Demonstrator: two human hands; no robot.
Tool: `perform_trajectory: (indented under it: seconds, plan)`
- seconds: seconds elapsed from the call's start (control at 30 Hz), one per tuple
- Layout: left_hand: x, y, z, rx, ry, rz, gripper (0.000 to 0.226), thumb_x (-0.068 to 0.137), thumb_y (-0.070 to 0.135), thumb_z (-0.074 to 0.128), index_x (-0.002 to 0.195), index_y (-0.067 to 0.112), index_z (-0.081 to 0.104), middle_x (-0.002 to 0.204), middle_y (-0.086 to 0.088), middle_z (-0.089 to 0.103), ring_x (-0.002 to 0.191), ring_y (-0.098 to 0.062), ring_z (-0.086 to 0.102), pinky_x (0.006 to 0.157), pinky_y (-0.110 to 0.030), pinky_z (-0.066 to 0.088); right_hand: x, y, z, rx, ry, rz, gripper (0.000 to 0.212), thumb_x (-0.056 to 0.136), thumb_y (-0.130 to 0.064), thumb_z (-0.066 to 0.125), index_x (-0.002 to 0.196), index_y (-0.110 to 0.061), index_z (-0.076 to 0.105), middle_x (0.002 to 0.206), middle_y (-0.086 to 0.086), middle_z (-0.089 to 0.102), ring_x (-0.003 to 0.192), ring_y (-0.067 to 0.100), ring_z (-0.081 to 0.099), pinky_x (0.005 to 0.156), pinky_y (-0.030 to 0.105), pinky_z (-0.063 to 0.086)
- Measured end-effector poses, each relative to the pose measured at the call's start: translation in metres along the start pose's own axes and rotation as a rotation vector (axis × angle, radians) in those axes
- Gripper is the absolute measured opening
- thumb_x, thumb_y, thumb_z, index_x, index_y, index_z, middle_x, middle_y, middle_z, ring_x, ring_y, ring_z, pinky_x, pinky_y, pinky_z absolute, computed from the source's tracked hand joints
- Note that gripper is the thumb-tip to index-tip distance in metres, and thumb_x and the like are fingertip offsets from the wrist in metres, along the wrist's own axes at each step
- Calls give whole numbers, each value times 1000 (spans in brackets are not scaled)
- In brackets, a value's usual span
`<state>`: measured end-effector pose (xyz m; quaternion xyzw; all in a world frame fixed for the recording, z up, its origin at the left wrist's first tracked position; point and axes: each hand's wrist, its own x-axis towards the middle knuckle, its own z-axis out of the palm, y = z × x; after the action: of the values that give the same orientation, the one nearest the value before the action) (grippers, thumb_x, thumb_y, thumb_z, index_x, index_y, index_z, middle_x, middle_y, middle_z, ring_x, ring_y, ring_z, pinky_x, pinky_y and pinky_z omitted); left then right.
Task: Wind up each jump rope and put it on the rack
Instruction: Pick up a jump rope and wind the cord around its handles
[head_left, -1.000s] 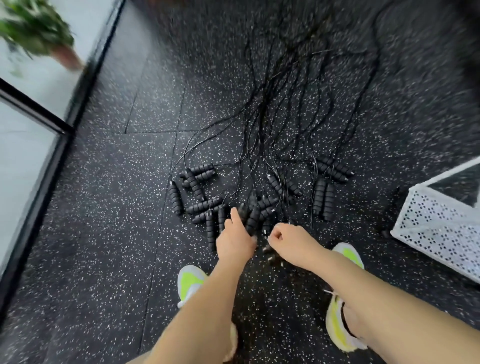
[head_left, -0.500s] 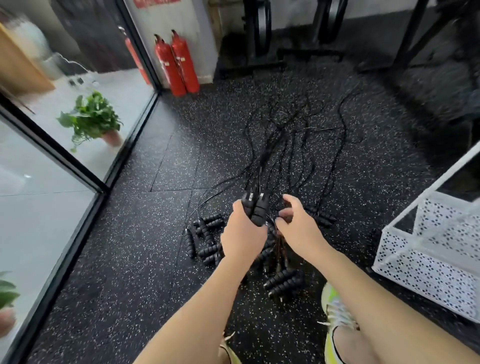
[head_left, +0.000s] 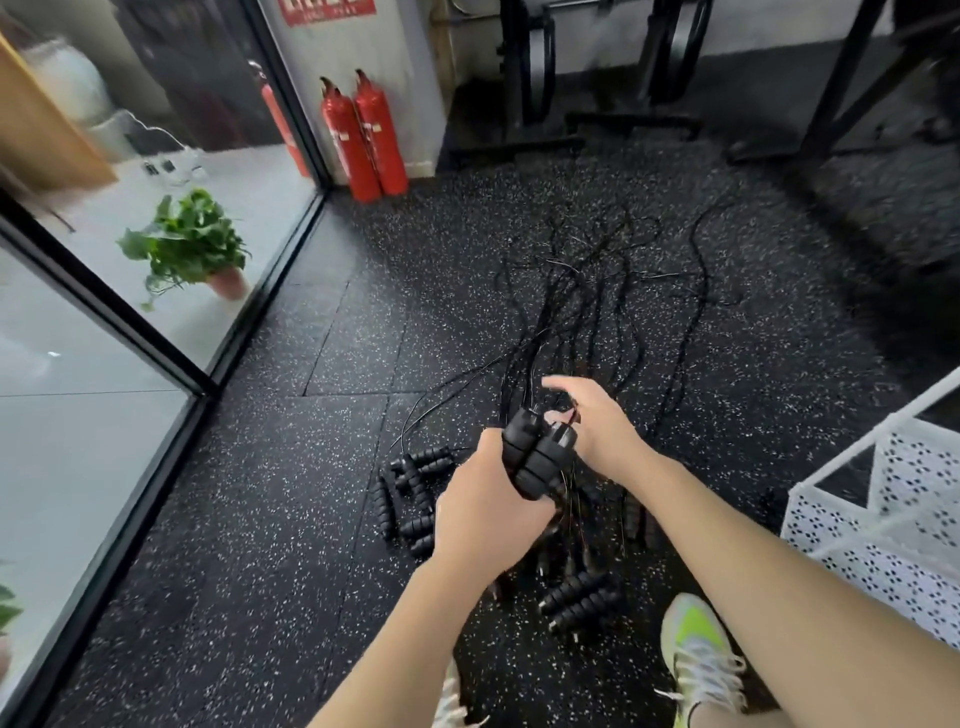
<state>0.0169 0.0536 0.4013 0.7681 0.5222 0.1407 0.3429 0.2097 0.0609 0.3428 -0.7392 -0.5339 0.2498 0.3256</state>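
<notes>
My left hand (head_left: 488, 514) grips two black ribbed jump rope handles (head_left: 535, 452) side by side, lifted above the floor. Their thin black cords run up and away into a tangle of ropes (head_left: 597, 291) spread on the speckled floor. My right hand (head_left: 597, 423) is just right of the handle tops, fingers loosely curved at the cords; whether it pinches one I cannot tell. More black handles lie on the floor on the left (head_left: 410, 493) and below my hands (head_left: 576, 597). The white perforated rack (head_left: 883, 509) stands at the right.
Two red fire extinguishers (head_left: 366, 135) stand by the wall at the back. A glass partition with a black frame (head_left: 171, 353) runs along the left, a potted plant (head_left: 192, 249) behind it. Black gym equipment frames (head_left: 623, 104) stand at the back. My shoes (head_left: 696, 654) are below.
My left hand picked up two handles from the floor pile and raised them. My right hand came up beside them. The camera view tilted up, showing the back of the room.
</notes>
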Motion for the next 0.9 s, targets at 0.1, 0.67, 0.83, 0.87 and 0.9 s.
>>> perform_trajectory:
  seconds: [0.1, 0.67, 0.83, 0.87, 0.9]
  plan:
    - [1, -21, 7, -124, -54, -75, 38, 68, 33, 73, 95, 31, 47, 83, 12, 66, 73, -8, 60, 64, -31, 48, 14, 16, 16, -55, -26, 89, 17, 101, -10, 56, 112, -18, 66, 113, 4, 60, 94, 17, 55, 87, 26, 39]
    - [88, -40, 64, -1096, -274, -420, 40, 71, 17, 68, 109, 9, 56, 86, -14, 68, 67, -28, 64, 61, -37, 57, -6, 10, 26, 768, 29, 323, 27, 96, -25, 69, 88, 0, 74, 77, 11, 68, 70, 21, 65, 83, 46, 59]
    - [87, -40, 60, -1258, -336, -478, 31, 76, 17, 64, 101, 5, 53, 80, -15, 63, 60, -23, 57, 55, -30, 51, 2, 31, 20, 836, -42, 454, 39, 96, 10, 41, 114, -8, 71, 105, 9, 74, 91, 24, 68, 78, 35, 58]
    - [87, -41, 57, -1317, -374, -478, 22, 79, 17, 62, 96, 5, 54, 80, -14, 62, 61, -23, 56, 56, -30, 50, 0, 37, 24, 583, -104, 365, 51, 93, 11, 41, 117, -22, 70, 111, 0, 74, 98, 22, 67, 75, 35, 56]
    - [86, -42, 54, -1379, -409, -469, 17, 80, 17, 60, 91, 5, 55, 80, -13, 61, 62, -23, 55, 57, -30, 50, -5, 39, 28, 342, -188, 273, 57, 91, 10, 42, 115, -34, 69, 114, -7, 73, 101, 20, 66, 73, 34, 53]
